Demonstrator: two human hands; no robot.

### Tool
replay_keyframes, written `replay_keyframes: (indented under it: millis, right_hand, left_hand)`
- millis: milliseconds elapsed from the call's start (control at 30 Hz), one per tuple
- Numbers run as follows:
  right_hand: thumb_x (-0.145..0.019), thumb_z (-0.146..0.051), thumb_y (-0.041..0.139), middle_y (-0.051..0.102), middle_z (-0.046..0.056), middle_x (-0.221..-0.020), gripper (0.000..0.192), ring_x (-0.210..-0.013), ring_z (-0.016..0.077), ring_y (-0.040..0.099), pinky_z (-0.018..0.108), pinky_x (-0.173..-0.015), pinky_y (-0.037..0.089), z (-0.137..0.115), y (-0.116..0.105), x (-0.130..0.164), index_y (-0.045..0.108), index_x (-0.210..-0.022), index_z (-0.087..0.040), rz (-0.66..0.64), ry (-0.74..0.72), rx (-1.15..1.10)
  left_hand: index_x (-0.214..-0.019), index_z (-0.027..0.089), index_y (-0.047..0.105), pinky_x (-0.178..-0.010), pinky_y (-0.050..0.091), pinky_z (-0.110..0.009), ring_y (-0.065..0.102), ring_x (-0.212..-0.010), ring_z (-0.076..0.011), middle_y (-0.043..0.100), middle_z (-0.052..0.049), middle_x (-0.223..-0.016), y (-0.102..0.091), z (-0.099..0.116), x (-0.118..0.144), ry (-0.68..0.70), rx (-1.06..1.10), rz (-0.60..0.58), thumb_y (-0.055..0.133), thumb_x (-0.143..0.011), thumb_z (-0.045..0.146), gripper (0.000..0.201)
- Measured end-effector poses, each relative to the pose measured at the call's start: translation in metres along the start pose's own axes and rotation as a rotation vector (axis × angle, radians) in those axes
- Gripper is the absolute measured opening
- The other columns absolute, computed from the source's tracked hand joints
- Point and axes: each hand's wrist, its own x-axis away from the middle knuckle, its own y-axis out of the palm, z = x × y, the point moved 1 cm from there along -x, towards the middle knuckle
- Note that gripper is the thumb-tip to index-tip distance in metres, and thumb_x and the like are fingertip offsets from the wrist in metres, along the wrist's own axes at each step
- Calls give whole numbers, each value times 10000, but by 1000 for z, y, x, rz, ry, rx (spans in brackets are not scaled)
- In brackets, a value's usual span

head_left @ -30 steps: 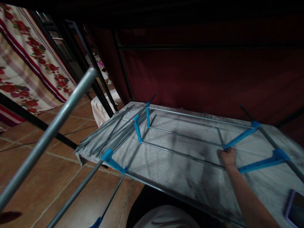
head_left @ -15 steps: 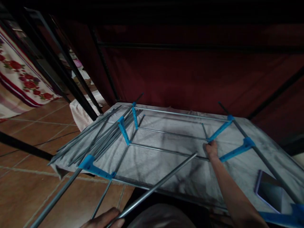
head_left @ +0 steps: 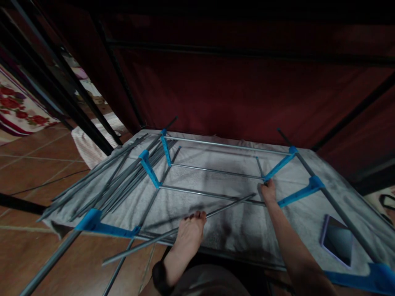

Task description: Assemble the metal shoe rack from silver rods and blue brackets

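Note:
My left hand (head_left: 190, 231), a dark band on its wrist, is closed around the middle of a loose grey metal tube (head_left: 230, 208). This tube slants above the near part of a frame made of thin tubes and blue plastic connectors. My right hand (head_left: 268, 191) is closed at the frame's right side, just below the inner end of a blue connector (head_left: 280, 166); its fingers wrap the frame tube there, partly hidden. A second blue connector (head_left: 300, 196) lies to the right of that hand. The loose tube's far end points toward my right hand, apart from it.
A pile of grey tubes (head_left: 129, 181) lies on the left of the cloth-covered surface (head_left: 216, 238). A phone or tablet (head_left: 338, 240) rests at the right. Dark red fabric (head_left: 231, 98) hangs behind, with black metal posts (head_left: 89, 98) at the left above a tiled floor (head_left: 40, 246).
My left hand has moved up and right over the frame, and the loose tube in it has turned flatter. My right hand stays at the same spot on the frame. The view has shifted slightly.

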Motion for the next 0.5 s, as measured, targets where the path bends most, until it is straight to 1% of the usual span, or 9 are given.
replay_keyframes:
  millis: [67, 200, 333, 500]
  right_hand:
    - [-607, -349, 528, 627, 42, -832, 447, -822, 242, 590, 381, -805, 502, 1, -1, 0, 644, -1010, -193, -11, 30, -17]
    - [-597, -366, 566, 608, 21, -815, 414, -812, 229, 568, 365, -781, 490, 2, -3, 1, 621, -979, -217, -18, 35, -60]
    - [-595, -400, 573, 565, -6, -777, 366, -770, 208, 530, 360, -756, 461, 2, -5, 0, 578, -914, -221, -22, 45, -43]
    - [-587, -390, 571, 530, -14, -778, 333, -759, 189, 486, 355, -750, 435, 4, -5, -1, 533, -871, -220, -16, 26, -40]
  left_hand:
    - [-1235, 174, 643, -878, 532, -371, 703, -1005, -238, 712, -126, -1165, 7, 0, -19, 51, -28, 41, 350, -1000, 128, 379]
    - [-1294, 168, 600, -929, 514, -376, 659, -1084, -236, 677, -118, -1239, 17, -5, -48, 150, -91, 71, 335, -959, 43, 445]
    - [-1326, 189, 566, -980, 489, -385, 633, -1116, -226, 654, -112, -1268, 24, -8, -68, 221, -129, 100, 375, -951, 37, 448]
    - [-1284, 174, 575, -996, 466, -379, 632, -1098, -223, 650, -129, -1251, 27, -6, -84, 281, -129, 94, 409, -950, 59, 390]
